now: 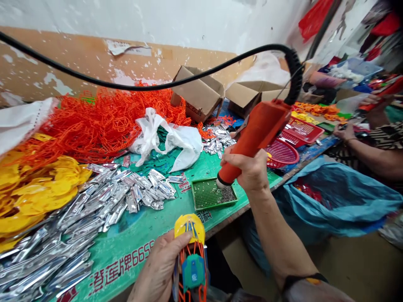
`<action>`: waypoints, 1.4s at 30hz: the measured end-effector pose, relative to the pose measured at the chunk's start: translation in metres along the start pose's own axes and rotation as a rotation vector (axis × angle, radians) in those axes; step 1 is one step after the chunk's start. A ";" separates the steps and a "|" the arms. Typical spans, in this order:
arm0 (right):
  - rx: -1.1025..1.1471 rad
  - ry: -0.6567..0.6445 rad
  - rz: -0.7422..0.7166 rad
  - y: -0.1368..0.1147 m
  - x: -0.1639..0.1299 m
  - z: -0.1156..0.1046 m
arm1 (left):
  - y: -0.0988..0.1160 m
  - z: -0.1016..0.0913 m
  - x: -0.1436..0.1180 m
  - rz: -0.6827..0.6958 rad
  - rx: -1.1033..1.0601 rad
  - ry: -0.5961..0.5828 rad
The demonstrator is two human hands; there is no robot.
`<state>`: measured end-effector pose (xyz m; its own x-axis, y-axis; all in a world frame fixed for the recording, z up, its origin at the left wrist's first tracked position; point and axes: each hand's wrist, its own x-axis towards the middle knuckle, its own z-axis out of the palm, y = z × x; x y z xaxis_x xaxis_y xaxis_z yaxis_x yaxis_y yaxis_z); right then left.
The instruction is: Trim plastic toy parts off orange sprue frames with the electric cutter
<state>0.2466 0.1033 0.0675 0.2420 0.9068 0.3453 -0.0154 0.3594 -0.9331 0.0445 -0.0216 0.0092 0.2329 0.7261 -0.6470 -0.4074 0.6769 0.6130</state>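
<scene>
My left hand [160, 262] grips a toy vehicle body [192, 268] with a yellow front piece, an orange frame and a green block in its middle. Thumb and fingers close around its left side near the table's front edge. Wrapped around an orange-red power screwdriver [256, 130] is my right hand [252, 167]. The tool tilts down, its pale tip over a green tray [201, 205] of small screws; whether it touches them I cannot tell. A black cable [151, 87] runs from the tool's top to the left.
Silver metal plates [119, 197], yellow parts [47, 193] and orange frames [103, 121] lie heaped at left. A white bag [189, 147] and cardboard boxes [201, 92] stand behind. Red baskets [283, 153], a blue bag [343, 201] and another person's arm [371, 155] are at right.
</scene>
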 end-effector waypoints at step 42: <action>0.139 -0.164 0.376 0.070 -0.037 0.034 | 0.021 -0.008 0.012 -0.002 -0.297 0.084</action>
<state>0.2040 0.1021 -0.0067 0.0378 0.9993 0.0054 -0.2061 0.0131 -0.9784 0.0322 0.0000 0.0107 0.1655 0.7036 -0.6910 -0.6503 0.6046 0.4600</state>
